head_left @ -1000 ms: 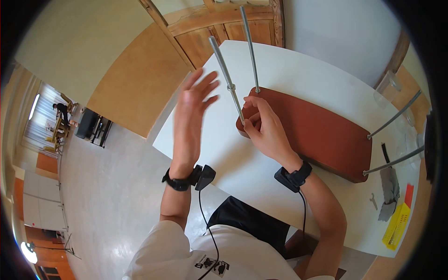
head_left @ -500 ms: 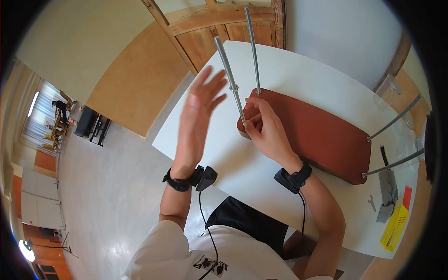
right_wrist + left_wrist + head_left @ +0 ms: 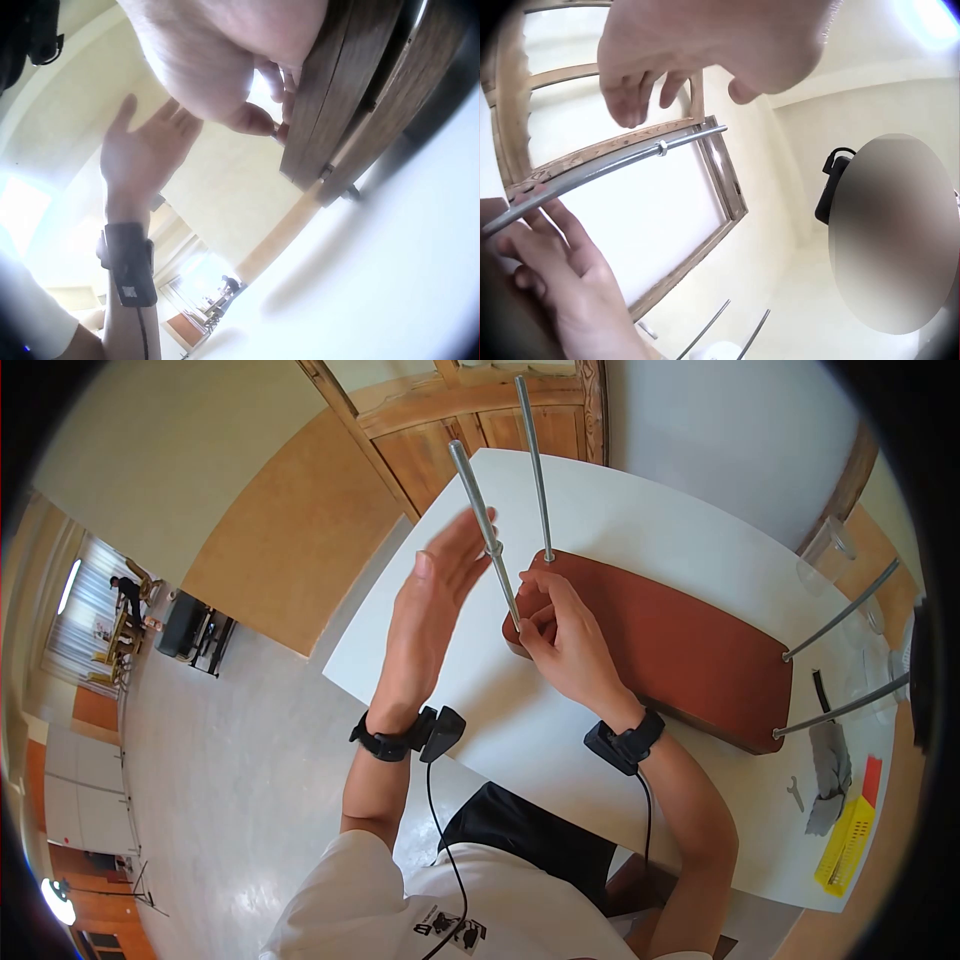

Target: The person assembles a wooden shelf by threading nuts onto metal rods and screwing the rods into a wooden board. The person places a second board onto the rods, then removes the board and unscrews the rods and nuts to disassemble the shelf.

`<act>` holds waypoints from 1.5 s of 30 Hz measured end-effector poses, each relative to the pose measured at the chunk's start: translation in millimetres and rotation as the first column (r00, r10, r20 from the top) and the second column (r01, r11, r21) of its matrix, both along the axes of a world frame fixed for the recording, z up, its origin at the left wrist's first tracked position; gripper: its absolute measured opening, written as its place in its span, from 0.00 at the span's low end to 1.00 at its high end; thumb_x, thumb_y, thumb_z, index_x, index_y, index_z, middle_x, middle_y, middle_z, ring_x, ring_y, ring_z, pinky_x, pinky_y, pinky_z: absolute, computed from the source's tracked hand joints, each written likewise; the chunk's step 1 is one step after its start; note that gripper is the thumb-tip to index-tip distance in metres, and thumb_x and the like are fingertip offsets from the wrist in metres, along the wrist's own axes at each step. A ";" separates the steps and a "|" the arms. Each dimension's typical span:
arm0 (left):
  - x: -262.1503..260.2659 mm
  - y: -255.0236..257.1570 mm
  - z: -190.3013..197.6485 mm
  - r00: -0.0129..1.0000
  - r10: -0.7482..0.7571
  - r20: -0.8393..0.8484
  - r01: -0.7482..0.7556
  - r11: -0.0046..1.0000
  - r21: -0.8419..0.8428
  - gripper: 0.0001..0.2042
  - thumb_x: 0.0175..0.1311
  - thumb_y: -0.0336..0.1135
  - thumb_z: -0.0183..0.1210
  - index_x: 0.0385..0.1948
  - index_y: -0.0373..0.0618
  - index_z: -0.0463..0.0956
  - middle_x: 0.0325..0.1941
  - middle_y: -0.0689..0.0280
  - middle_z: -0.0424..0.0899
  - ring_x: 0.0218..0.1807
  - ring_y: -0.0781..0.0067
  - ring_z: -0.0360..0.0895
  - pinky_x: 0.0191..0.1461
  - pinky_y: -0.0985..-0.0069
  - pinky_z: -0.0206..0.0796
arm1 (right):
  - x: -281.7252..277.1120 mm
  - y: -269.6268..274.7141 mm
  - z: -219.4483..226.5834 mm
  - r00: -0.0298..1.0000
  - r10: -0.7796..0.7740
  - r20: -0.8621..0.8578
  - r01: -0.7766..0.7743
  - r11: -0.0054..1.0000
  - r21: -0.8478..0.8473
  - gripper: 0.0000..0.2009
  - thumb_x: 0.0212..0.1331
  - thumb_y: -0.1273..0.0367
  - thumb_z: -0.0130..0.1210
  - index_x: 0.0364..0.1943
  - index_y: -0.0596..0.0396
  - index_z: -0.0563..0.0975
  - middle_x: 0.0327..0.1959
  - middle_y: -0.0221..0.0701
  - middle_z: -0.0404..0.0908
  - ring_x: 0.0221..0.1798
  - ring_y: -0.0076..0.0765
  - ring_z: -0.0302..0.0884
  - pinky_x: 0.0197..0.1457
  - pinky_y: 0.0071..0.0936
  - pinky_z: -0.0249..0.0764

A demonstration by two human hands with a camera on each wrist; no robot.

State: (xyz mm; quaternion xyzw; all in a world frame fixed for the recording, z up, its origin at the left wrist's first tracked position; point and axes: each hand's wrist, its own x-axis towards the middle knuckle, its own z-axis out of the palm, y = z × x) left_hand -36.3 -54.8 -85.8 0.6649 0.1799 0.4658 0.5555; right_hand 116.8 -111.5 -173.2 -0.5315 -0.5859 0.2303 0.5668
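Note:
A reddish-brown slab (image 3: 690, 645) with rounded corners lies on the white table, metal rods rising from its corners. At the nearer left corner stands a threaded metal rod (image 3: 472, 490) with a nut (image 3: 494, 548) partway up it. My right hand (image 3: 578, 650) pinches this rod low down, thumb against it just above the slab. Beside the nut is my left hand (image 3: 425, 605), fingers extended and close to the rod. The left wrist view shows the nut (image 3: 661, 148) below those fingers. The slab's dark wooden side (image 3: 322, 97) appears in the right wrist view.
Another rod (image 3: 535, 460) stands at the far left corner, two more (image 3: 845, 610) at the right end. On the table's right side lie a small wrench (image 3: 796, 793), grey cloth (image 3: 828, 775) and a yellow perforated tray (image 3: 847, 845). Clear containers (image 3: 828, 550) stand behind.
My left hand has moved right toward the rod, its fingers now close beside the nut and closer together. The right hand stays at the rod's base.

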 end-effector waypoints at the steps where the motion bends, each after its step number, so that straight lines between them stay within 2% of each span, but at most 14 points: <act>1: -4.1 0.0 0.9 1.000 -0.004 0.000 0.004 1.000 0.003 0.37 0.81 0.61 0.30 0.72 0.32 0.61 0.74 0.45 0.70 0.77 0.53 0.65 0.80 0.60 0.54 | 0.2 0.2 1.2 1.000 -0.004 0.000 0.004 1.000 0.003 0.24 0.61 0.78 0.59 0.62 0.56 0.69 0.52 0.35 0.79 0.38 0.29 0.86 0.41 0.29 0.82; 5: -48.8 7.5 -9.9 0.990 0.142 -0.015 -0.143 0.989 -0.046 0.31 0.83 0.56 0.36 0.56 0.32 0.76 0.47 0.54 0.87 0.45 0.67 0.81 0.55 0.70 0.69 | 1.7 0.4 -4.2 1.000 0.004 0.000 -0.004 1.000 -0.005 0.24 0.62 0.78 0.60 0.62 0.57 0.68 0.50 0.35 0.79 0.38 0.30 0.86 0.40 0.29 0.82; 8: -71.5 30.9 -4.4 0.820 -0.531 0.212 0.557 0.826 -0.088 0.28 0.83 0.55 0.39 0.52 0.34 0.77 0.45 0.58 0.85 0.39 0.72 0.76 0.49 0.73 0.66 | 1.8 0.2 -6.3 1.000 0.003 0.011 -0.003 1.000 0.006 0.23 0.62 0.77 0.60 0.61 0.57 0.69 0.49 0.35 0.79 0.37 0.30 0.86 0.40 0.29 0.82; 10: -35.6 10.4 -4.5 0.975 0.218 0.042 -0.221 0.971 0.090 0.29 0.82 0.56 0.39 0.58 0.35 0.75 0.51 0.57 0.84 0.46 0.69 0.79 0.55 0.70 0.67 | 0.4 0.9 -0.2 1.000 0.005 0.018 -0.005 1.000 0.025 0.23 0.62 0.77 0.60 0.61 0.57 0.69 0.49 0.35 0.79 0.37 0.30 0.86 0.40 0.29 0.82; 13: 4.6 6.0 3.1 0.980 0.198 0.025 -0.199 0.962 0.187 0.31 0.82 0.56 0.38 0.67 0.33 0.67 0.67 0.49 0.77 0.65 0.59 0.76 0.70 0.59 0.63 | 0.6 -1.6 3.1 1.000 0.004 0.016 -0.004 1.000 -0.026 0.24 0.62 0.78 0.60 0.62 0.57 0.69 0.50 0.36 0.79 0.37 0.30 0.86 0.40 0.29 0.83; 17: -2.8 -7.1 3.0 1.000 0.009 -0.027 -0.005 0.989 0.147 0.31 0.83 0.55 0.38 0.63 0.32 0.71 0.67 0.44 0.77 0.62 0.57 0.80 0.67 0.58 0.67 | 1.1 0.5 -2.1 0.999 -0.012 0.030 0.011 1.000 0.029 0.24 0.62 0.78 0.59 0.62 0.57 0.69 0.49 0.36 0.79 0.37 0.30 0.86 0.39 0.29 0.83; 19: -25.1 0.2 -4.5 0.953 0.301 -0.025 -0.285 0.923 0.258 0.30 0.83 0.53 0.38 0.58 0.31 0.76 0.55 0.45 0.84 0.47 0.60 0.85 0.56 0.65 0.73 | 1.9 -0.6 -3.5 0.999 -0.010 0.032 0.009 1.000 0.015 0.23 0.62 0.78 0.59 0.62 0.57 0.69 0.49 0.36 0.79 0.37 0.30 0.86 0.39 0.28 0.83; 21: -79.1 34.0 -6.7 0.931 -0.349 0.105 0.343 0.937 0.072 0.28 0.84 0.51 0.38 0.52 0.31 0.79 0.43 0.50 0.85 0.31 0.66 0.80 0.44 0.72 0.72 | 2.1 0.5 -6.4 1.000 0.010 0.012 -0.011 1.000 0.009 0.23 0.61 0.79 0.59 0.62 0.57 0.69 0.50 0.36 0.79 0.37 0.30 0.86 0.40 0.28 0.83; 27: -2.5 0.2 9.7 0.963 0.270 0.020 -0.266 0.928 0.261 0.30 0.82 0.55 0.40 0.64 0.33 0.72 0.58 0.50 0.82 0.59 0.60 0.79 0.64 0.64 0.67 | 0.4 -2.7 0.1 0.999 -0.010 0.035 0.009 1.000 0.028 0.24 0.61 0.79 0.60 0.61 0.57 0.69 0.50 0.35 0.79 0.36 0.30 0.86 0.41 0.29 0.82; 36: -52.1 35.7 -6.6 0.993 0.095 -0.072 -0.084 0.986 0.141 0.32 0.82 0.58 0.36 0.65 0.35 0.71 0.61 0.51 0.81 0.62 0.63 0.78 0.67 0.63 0.66 | 2.7 -1.2 -4.8 1.000 0.023 0.002 -0.023 1.000 -0.017 0.24 0.62 0.78 0.59 0.62 0.57 0.68 0.51 0.36 0.78 0.37 0.30 0.86 0.42 0.30 0.83; 38: -87.0 88.7 -26.9 0.665 -0.694 0.275 0.709 0.703 0.061 0.31 0.82 0.57 0.37 0.62 0.34 0.73 0.57 0.56 0.82 0.58 0.66 0.78 0.64 0.64 0.68 | 3.5 -0.2 -5.3 1.000 0.025 -0.005 -0.026 1.000 -0.009 0.24 0.62 0.78 0.58 0.62 0.57 0.68 0.51 0.35 0.78 0.37 0.30 0.86 0.42 0.30 0.83; 39: -73.6 69.9 -14.4 0.670 -0.690 0.275 0.704 0.708 0.061 0.31 0.82 0.57 0.37 0.62 0.34 0.73 0.57 0.56 0.82 0.58 0.66 0.78 0.64 0.64 0.68 | 2.3 -0.1 -5.7 0.999 0.030 -0.012 -0.030 1.000 -0.004 0.24 0.62 0.78 0.58 0.62 0.57 0.68 0.52 0.35 0.78 0.38 0.31 0.86 0.42 0.31 0.83; 41: -31.8 24.9 5.8 0.980 0.195 0.032 -0.197 0.977 0.086 0.31 0.82 0.56 0.37 0.65 0.34 0.70 0.54 0.58 0.81 0.54 0.68 0.76 0.63 0.64 0.67 | 1.6 -0.2 -5.7 1.000 0.031 -0.003 -0.031 1.000 0.001 0.24 0.62 0.78 0.58 0.62 0.57 0.68 0.52 0.35 0.78 0.38 0.31 0.86 0.42 0.31 0.83; 45: 6.8 8.7 12.8 1.000 -0.016 0.007 0.016 0.996 0.089 0.40 0.79 0.65 0.35 0.76 0.35 0.55 0.72 0.45 0.71 0.72 0.52 0.70 0.76 0.59 0.57 | 1.0 -0.1 -4.6 0.999 0.026 -0.022 -0.026 1.000 0.004 0.24 0.62 0.79 0.58 0.62 0.56 0.68 0.52 0.34 0.78 0.38 0.32 0.85 0.42 0.31 0.83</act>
